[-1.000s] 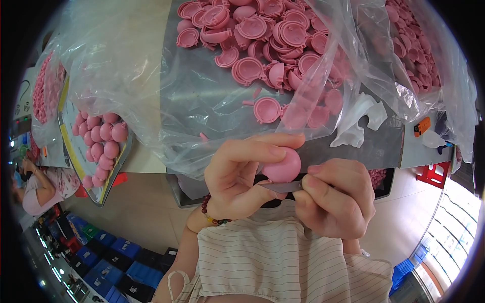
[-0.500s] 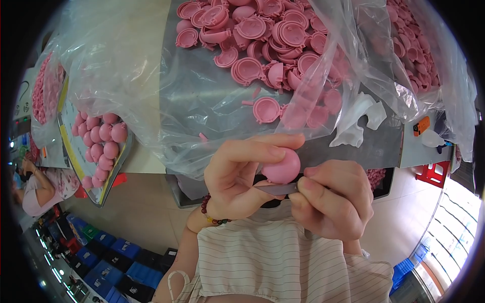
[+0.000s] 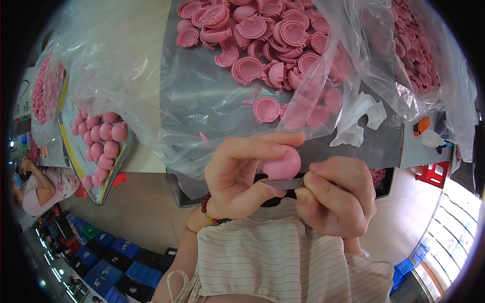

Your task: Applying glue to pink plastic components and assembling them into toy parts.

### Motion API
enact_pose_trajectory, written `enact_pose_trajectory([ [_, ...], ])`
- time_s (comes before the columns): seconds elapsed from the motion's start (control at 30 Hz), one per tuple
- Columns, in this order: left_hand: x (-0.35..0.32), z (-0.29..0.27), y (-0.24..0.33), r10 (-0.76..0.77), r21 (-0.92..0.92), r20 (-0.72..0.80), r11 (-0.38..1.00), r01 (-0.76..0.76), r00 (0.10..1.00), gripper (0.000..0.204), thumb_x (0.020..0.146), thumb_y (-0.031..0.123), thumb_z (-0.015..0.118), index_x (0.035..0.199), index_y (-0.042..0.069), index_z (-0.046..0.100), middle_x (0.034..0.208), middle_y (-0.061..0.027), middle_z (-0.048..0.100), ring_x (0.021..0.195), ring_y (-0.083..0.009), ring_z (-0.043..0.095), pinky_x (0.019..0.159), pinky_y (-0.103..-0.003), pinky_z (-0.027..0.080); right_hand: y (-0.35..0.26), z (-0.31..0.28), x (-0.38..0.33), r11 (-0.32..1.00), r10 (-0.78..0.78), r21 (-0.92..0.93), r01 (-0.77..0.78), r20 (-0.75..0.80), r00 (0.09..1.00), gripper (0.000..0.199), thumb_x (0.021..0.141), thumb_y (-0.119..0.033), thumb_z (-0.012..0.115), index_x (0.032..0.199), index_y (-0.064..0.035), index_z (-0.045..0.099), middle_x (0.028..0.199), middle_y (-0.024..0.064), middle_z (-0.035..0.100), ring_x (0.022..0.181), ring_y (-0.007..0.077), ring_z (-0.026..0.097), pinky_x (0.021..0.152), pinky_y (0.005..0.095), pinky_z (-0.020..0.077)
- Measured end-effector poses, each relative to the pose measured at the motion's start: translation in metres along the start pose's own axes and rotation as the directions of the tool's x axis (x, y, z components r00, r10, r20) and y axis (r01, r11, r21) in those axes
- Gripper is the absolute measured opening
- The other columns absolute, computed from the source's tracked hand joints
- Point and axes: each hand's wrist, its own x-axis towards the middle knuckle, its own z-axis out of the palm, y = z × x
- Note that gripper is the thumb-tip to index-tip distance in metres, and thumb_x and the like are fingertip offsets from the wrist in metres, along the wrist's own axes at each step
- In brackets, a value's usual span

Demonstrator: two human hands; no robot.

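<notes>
Between the thumb and fingers of my left hand (image 3: 237, 174) is a round pink plastic ball (image 3: 284, 162), held just past the table's near edge. My right hand (image 3: 339, 196) pinches a small grey blade (image 3: 284, 184), whose flat side lies along the lower edge of the ball. The blade's tip reaches toward my left thumb. My right fingers cover the blade's other end. Beyond my hands, a heap of pink hollow half-shells (image 3: 293, 35) lies on a grey plastic sheet, with one open shell (image 3: 267, 109) nearest to me.
Clear plastic bags (image 3: 348, 60) drape over the table. Closed pink balls (image 3: 105, 132) fill a tray (image 3: 101, 194) at left. White crumpled scraps (image 3: 361, 118) and an orange tool (image 3: 421, 126) lie right. A black bin (image 3: 386, 184) sits below the edge. A co-worker (image 3: 45, 187) is far left.
My right hand has shifted slightly with the blade, which now lies flatter and a little higher against the ball's underside. My left hand keeps its hold on the ball.
</notes>
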Motion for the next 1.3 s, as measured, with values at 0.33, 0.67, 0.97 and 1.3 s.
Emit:
enact_pose_trajectory([
  [0.33, -0.0011, -0.0007, -0.0008, -0.007, 0.015, -0.005, 1.000, 0.007, 1.000, 0.039, 0.070, -0.002, 0.063, 0.103, -0.007, 0.042, 0.108, -0.0298, 0.047, 0.108, -0.0337, 0.045, 0.090, -0.037, 0.036, -0.0006, -0.0010, -0.0002, 1.000, 0.010, 0.003, -0.010, 0.042, 0.999, 0.017, 0.070, -0.013, 0.065, 0.076, 0.0010, 0.056, 0.071, 0.0124, 0.055, 0.055, 0.0207, 0.054, 0.043, 0.0259, 0.0440],
  [0.67, -0.0018, -0.0018, -0.0015, -0.004, 0.182, -0.020, 0.983, 0.008, 1.000, 0.043, 0.069, 0.013, 0.069, 0.100, 0.003, 0.040, 0.103, -0.0320, 0.049, 0.081, -0.0269, 0.059, 0.073, -0.033, 0.049, 0.0016, 0.0012, -0.0007, 0.999, -0.033, 0.016, 0.032, 0.027, 0.999, 0.018, 0.072, -0.012, 0.064, 0.075, 0.0025, 0.055, 0.071, 0.0131, 0.055, 0.054, 0.0203, 0.053, 0.043, 0.0262, 0.0439],
  [0.97, -0.0013, -0.0015, -0.0012, 0.009, 0.127, -0.001, 0.992, -0.009, 1.000, 0.042, 0.068, 0.008, 0.068, 0.101, -0.001, 0.043, 0.105, -0.0303, 0.049, 0.094, -0.0305, 0.053, 0.081, -0.035, 0.043, -0.0006, -0.0003, 0.0001, 1.000, -0.015, -0.006, 0.015, 0.031, 0.999, 0.018, 0.070, -0.013, 0.065, 0.074, 0.0015, 0.055, 0.068, 0.0124, 0.055, 0.052, 0.0200, 0.053, 0.041, 0.0257, 0.0425],
  [1.3, 0.0018, -0.0006, -0.0013, 0.026, 0.044, -0.007, 0.999, -0.026, 1.000, 0.043, 0.065, -0.006, 0.065, 0.102, -0.005, 0.045, 0.108, -0.0286, 0.048, 0.107, -0.0329, 0.047, 0.090, -0.037, 0.035, 0.0027, -0.0002, -0.0017, 1.000, -0.006, -0.001, 0.006, -0.018, 1.000, 0.015, 0.068, -0.008, 0.064, 0.075, 0.0021, 0.056, 0.070, 0.0126, 0.055, 0.054, 0.0203, 0.054, 0.043, 0.0256, 0.0431],
])
